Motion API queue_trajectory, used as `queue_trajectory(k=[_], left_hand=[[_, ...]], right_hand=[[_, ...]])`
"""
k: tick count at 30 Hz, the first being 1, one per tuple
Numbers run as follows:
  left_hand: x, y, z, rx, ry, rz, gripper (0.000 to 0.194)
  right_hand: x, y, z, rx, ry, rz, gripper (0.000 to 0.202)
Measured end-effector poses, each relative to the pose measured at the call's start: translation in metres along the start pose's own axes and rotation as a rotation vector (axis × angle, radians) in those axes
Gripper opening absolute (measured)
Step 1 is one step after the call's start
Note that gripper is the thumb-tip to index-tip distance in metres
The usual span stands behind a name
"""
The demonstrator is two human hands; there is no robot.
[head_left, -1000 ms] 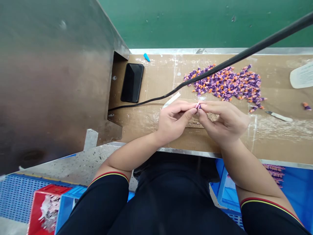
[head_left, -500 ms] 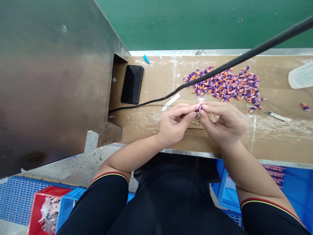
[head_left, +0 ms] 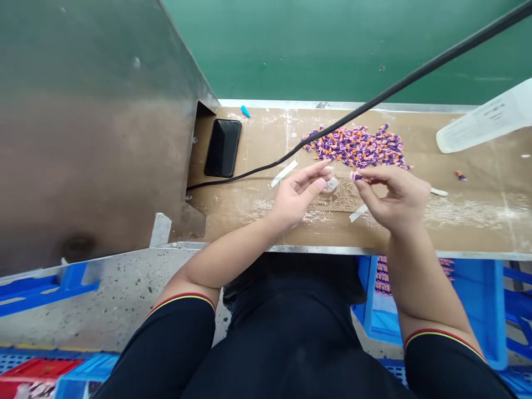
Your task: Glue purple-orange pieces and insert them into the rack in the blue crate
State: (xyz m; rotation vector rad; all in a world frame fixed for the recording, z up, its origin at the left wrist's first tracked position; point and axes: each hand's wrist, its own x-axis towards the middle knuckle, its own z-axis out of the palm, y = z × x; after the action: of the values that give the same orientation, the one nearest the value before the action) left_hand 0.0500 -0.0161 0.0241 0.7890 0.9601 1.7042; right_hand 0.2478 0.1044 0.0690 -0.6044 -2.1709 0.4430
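My left hand (head_left: 297, 194) holds a small, clear, roundish piece (head_left: 331, 185) at its fingertips; I cannot make out its exact kind. Between the thumb and fingers of my right hand (head_left: 390, 194) is a small purple-and-pink piece (head_left: 356, 175), partly covered by the fingertips. The hands are a short way apart above the cardboard-covered bench (head_left: 257, 216). Just beyond them lies a heap of small purple, orange and pink pieces (head_left: 353, 147). A white strip (head_left: 284, 173) rests beside my left hand, and another white strip (head_left: 358, 213) lies between the hands.
A black cable (head_left: 328, 130) crosses above the bench. At left are a phone (head_left: 223, 148), a blue cone-shaped piece (head_left: 245, 111) and a metal housing (head_left: 103, 138). Rightward are a translucent container (head_left: 482, 124), a single loose piece (head_left: 461, 175) and a white handle (head_left: 439, 192). Below stands a blue crate (head_left: 486, 310).
My hands were together on one small piece and have now moved apart. The right hand carries the purple-and-pink piece; a clear piece shows in the left. The view has shifted.
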Motion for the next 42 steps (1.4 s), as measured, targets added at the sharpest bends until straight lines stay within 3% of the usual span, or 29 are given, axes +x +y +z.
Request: queue_trajectory(k=[5,8,11,15,18,24,26,29,31,33,34,36,38,40,42], left_hand=[[0.005,0.009,-0.004,0.06,0.12,-0.031,0.033],[0.006,0.012,-0.002,0.109,0.146,-0.037,0.024],[0.006,0.012,0.0,0.142,0.165,-0.026,0.018],[0.008,0.012,-0.001,0.134,0.2,-0.012,0.013],[0.01,0.014,-0.001,0.117,0.234,0.01,0.012],[0.014,0.023,0.006,0.113,0.344,0.02,0.007],[0.015,0.027,0.008,0.137,0.395,0.034,0.008],[0.018,0.032,0.013,0.171,0.441,0.103,0.008],[0.02,0.034,0.016,0.212,0.447,0.134,0.007],[0.023,0.035,0.018,0.267,0.472,0.154,0.01],[0.024,0.034,0.019,0.292,0.487,0.166,0.013],[0.027,0.032,0.021,0.321,0.507,0.194,0.02],[0.028,0.03,0.021,0.343,0.499,0.218,0.024],[0.029,0.028,0.022,0.37,0.486,0.229,0.028],[0.029,0.027,0.022,0.409,0.502,0.224,0.028]], right_hand=[[-0.043,0.014,-0.057,-0.18,-0.37,-0.048,0.016],[-0.067,0.011,-0.068,-0.295,-0.536,-0.133,0.022],[-0.081,0.006,-0.067,-0.384,-0.582,-0.16,0.026],[-0.092,0.007,-0.073,-0.285,-0.458,0.087,0.04],[-0.1,0.008,-0.073,-0.166,-0.386,0.261,0.035],[-0.111,-0.001,-0.043,-0.036,-0.251,0.28,0.015],[-0.121,0.0,-0.046,0.034,-0.194,0.365,0.016],[-0.153,0.013,-0.078,0.068,0.067,0.591,0.021],[-0.186,0.023,-0.111,-0.036,0.294,0.739,0.023],[-0.224,0.031,-0.143,-0.228,0.389,0.912,0.026],[-0.242,0.032,-0.154,-0.338,0.325,1.044,0.027],[-0.274,0.03,-0.166,-0.505,-0.022,1.313,0.03],[-0.298,0.024,-0.164,-0.547,-0.362,1.468,0.03],[-0.314,0.019,-0.153,-0.527,-0.525,1.516,0.028],[-0.324,0.018,-0.144,-0.527,-0.592,1.537,0.028]])
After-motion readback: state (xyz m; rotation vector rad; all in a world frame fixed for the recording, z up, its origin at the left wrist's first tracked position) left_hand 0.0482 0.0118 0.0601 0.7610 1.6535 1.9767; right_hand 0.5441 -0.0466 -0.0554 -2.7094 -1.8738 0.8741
